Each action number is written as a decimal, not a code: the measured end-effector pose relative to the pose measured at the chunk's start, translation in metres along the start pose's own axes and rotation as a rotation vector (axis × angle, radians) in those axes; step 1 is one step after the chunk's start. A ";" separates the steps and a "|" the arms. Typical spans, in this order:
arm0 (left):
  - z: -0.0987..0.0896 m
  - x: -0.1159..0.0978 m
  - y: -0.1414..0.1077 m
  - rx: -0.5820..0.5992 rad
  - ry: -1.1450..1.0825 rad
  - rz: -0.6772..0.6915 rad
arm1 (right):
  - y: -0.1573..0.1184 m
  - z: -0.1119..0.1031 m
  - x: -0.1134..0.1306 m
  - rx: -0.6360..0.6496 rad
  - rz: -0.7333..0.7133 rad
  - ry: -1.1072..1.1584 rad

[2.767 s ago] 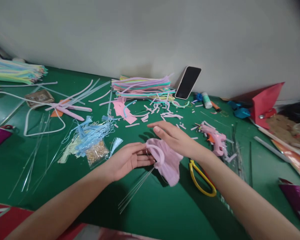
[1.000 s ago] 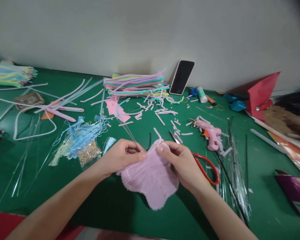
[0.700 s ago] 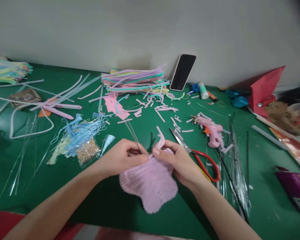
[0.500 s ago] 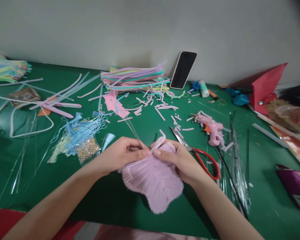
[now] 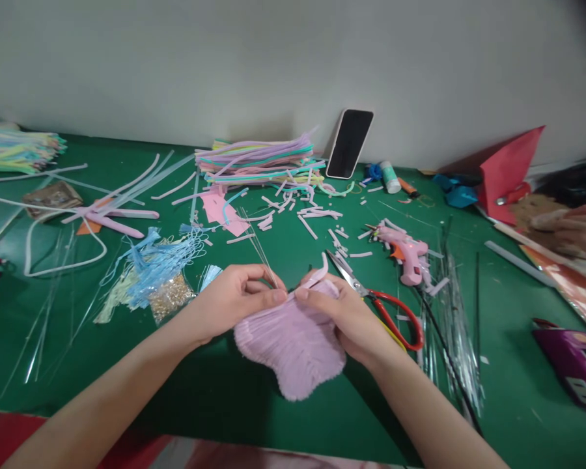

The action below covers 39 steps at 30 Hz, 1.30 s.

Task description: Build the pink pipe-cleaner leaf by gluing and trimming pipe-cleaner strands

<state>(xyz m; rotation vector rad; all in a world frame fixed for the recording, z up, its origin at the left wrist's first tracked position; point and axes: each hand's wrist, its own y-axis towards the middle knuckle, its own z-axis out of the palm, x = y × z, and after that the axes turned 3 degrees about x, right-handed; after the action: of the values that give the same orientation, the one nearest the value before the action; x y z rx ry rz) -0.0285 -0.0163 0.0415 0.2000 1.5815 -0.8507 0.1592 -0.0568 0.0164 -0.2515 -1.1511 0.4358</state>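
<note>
Between both hands hangs a fuzzy lilac piece built of pipe cleaners side by side, with a wavy lower edge. My left hand pinches its upper left edge between thumb and fingers. Thin wires stick out up and left from the fingers of that hand. At the upper right edge, my right hand grips the piece, thumb on top. A loose lilac pipe cleaner end curls up above the right thumb. Scissors with red handles lie open just right of the right hand.
A pink glue gun and clear strips lie right. Blue tassels and a bag of gold beads lie left. Behind are a pipe cleaner bundle, cut bits and a leaning phone. Another person's hand shows far right.
The view has shifted slightly. Both hands still hold the lilac piece, its lower edge now somewhat higher and further left. The other person's hand at the far right has moved.
</note>
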 end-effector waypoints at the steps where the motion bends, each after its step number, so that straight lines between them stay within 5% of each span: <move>1: 0.001 -0.003 -0.001 0.002 0.008 -0.001 | 0.000 0.000 -0.001 -0.006 -0.014 -0.008; 7: 0.005 -0.016 0.005 0.090 0.107 -0.012 | -0.003 -0.004 -0.003 -0.061 -0.108 -0.059; 15: 0.006 -0.017 0.015 0.028 0.088 -0.034 | -0.003 -0.012 -0.002 -0.124 -0.218 -0.023; 28: 0.003 -0.013 0.016 -0.023 0.036 -0.025 | 0.004 -0.018 0.001 -0.085 -0.173 0.230; 36: -0.001 -0.011 0.014 -0.017 0.122 0.063 | 0.002 -0.023 0.003 -0.046 -0.222 0.171; 39: -0.002 -0.010 0.014 -0.014 0.145 0.086 | 0.000 -0.025 0.002 -0.011 -0.132 0.164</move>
<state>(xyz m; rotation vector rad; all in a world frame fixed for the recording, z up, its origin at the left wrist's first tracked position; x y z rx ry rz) -0.0198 -0.0016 0.0451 0.3236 1.7009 -0.7727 0.1830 -0.0553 0.0079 -0.2154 -1.0034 0.2871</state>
